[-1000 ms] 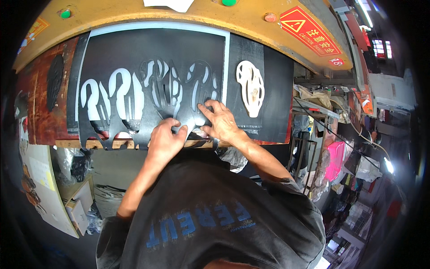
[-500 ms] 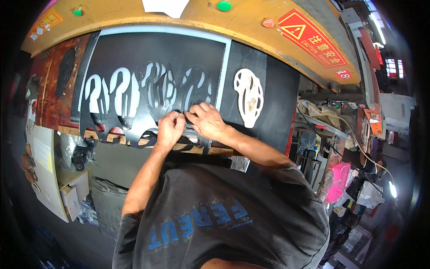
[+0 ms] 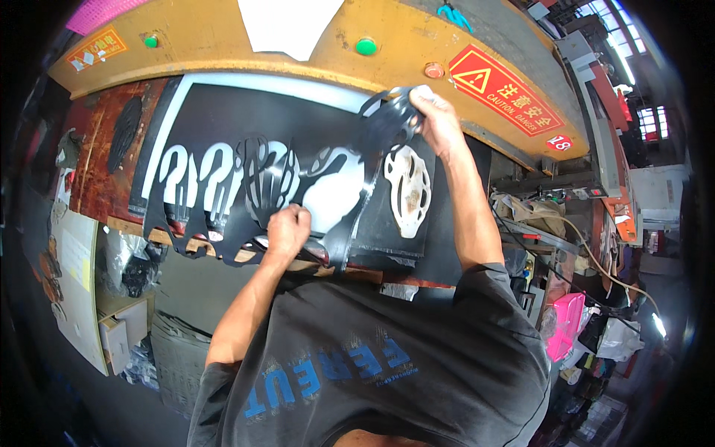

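Observation:
A black sheet (image 3: 320, 119) lies on a white board, with a row of shoe-upper-shaped openings along its near side. My right hand (image 3: 441, 125), raised near the yellow beam, is closed on a black cut-out piece (image 3: 389, 123), blurred and hanging to the left of the fingers. Below the sheet's row, my left hand (image 3: 289, 229) is closed at the lower end of another slotted black cut-out piece (image 3: 257, 179), which appears lifted; its fingertips are partly hidden. Between the hands, a broad white gap (image 3: 335, 195) shows through the sheet. A white slotted form (image 3: 408, 192) lies to the right.
A yellow machine beam (image 3: 328, 52) with green buttons (image 3: 366, 46) and a red one (image 3: 434, 70) spans the far side. One black cut-out piece (image 3: 125, 132) lies on the reddish board at left. A pink bin (image 3: 567, 326) stands right, near a hanging cable.
My right hand has moved up and right, carrying a black cut-out piece out of the sheet and leaving a white gap. My left hand stays near the row's lower edge. The view has shifted slightly.

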`<state>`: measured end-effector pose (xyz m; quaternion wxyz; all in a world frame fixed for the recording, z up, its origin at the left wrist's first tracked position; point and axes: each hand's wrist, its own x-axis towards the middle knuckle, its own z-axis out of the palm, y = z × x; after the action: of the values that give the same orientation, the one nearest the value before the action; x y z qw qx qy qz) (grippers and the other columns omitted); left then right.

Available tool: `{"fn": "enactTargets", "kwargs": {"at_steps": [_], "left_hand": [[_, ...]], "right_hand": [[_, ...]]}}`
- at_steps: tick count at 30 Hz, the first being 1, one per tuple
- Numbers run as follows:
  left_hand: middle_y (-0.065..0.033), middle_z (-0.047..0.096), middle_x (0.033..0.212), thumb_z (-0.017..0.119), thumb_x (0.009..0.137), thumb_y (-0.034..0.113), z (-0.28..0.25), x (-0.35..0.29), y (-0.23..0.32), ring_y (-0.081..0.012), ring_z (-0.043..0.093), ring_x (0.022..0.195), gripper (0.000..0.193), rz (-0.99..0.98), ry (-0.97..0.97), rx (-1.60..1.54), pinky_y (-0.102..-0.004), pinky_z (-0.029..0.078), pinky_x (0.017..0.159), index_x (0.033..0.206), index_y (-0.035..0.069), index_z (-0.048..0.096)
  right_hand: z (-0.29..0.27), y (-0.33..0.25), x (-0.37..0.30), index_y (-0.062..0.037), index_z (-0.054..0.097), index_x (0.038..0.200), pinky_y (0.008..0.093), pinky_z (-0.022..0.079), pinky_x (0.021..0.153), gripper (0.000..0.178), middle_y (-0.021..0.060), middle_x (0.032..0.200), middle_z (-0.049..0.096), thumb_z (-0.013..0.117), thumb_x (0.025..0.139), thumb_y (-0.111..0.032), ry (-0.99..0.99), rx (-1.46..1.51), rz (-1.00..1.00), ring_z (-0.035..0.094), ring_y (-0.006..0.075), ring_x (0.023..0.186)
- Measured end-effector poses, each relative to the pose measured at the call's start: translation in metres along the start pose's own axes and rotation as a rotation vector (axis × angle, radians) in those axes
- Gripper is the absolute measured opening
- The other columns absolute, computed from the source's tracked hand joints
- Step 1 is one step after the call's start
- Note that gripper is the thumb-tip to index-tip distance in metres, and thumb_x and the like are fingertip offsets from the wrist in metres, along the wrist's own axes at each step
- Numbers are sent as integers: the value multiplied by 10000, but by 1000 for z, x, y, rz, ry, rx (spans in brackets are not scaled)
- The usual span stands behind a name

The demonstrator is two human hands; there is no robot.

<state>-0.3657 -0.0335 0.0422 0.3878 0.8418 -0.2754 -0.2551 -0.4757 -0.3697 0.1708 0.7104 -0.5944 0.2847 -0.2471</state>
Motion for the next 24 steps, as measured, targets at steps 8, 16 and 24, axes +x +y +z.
{"fn": "enactTargets", "kwargs": {"at_steps": [8, 16, 24], "left_hand": [[-64, 646, 711, 611, 1020, 668, -22, 9, 102, -149, 692, 597, 728, 89, -328, -494, -311, 571, 560, 942, -52, 672], [-67, 622, 658, 442, 1099, 644, -13, 2, 84, -160, 639, 497, 731, -38, -327, -440, -324, 516, 480, 1006, -47, 663], [-299, 719, 870, 480, 1121, 379, 13, -8, 6, -526, 691, 869, 508, -37, -130, -85, -575, 537, 803, 977, -42, 725]], "right_hand": [[66, 37, -62, -61, 766, 1141, 237, 576, 616, 268, 31, 950, 762, 721, 1042, -306, -300, -41, 227, 701, 89, 789], [77, 87, -91, -24, 746, 1165, 270, 585, 625, 303, 42, 978, 748, 720, 1042, -300, -377, 38, 321, 700, 118, 806], [27, -35, -26, -47, 746, 997, 297, 523, 669, 243, 40, 868, 737, 640, 1048, -260, 450, -495, -5, 640, 140, 644]]}}
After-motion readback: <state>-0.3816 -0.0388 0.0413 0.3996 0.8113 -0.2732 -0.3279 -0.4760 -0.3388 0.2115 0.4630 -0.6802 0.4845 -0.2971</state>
